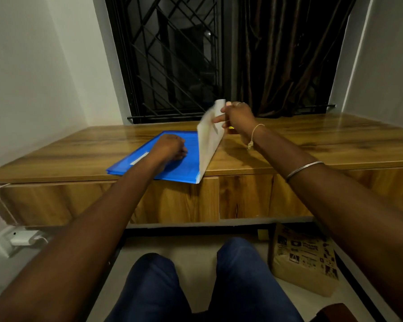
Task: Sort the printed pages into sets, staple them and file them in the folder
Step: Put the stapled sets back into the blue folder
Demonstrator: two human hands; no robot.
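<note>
A blue plastic folder (135, 159) lies flat on the wooden desk (312, 145), near its front edge. My left hand (170, 147) rests on the folder with its fingers curled into a loose fist, holding nothing that I can see. My right hand (237, 117) pinches the upper edge of a stack of white pages (208, 140). The pages stand tilted up on their long side, along the folder's right edge. A small yellow object (230, 127) shows just behind my right hand; what it is cannot be told.
A barred window (172, 56) and a dark curtain (289, 54) rise behind the desk. Under the desk, a brown printed paper bag (305, 256) stands on the floor at the right. A white charger and cable (23, 238) sit at the left. My knees are below.
</note>
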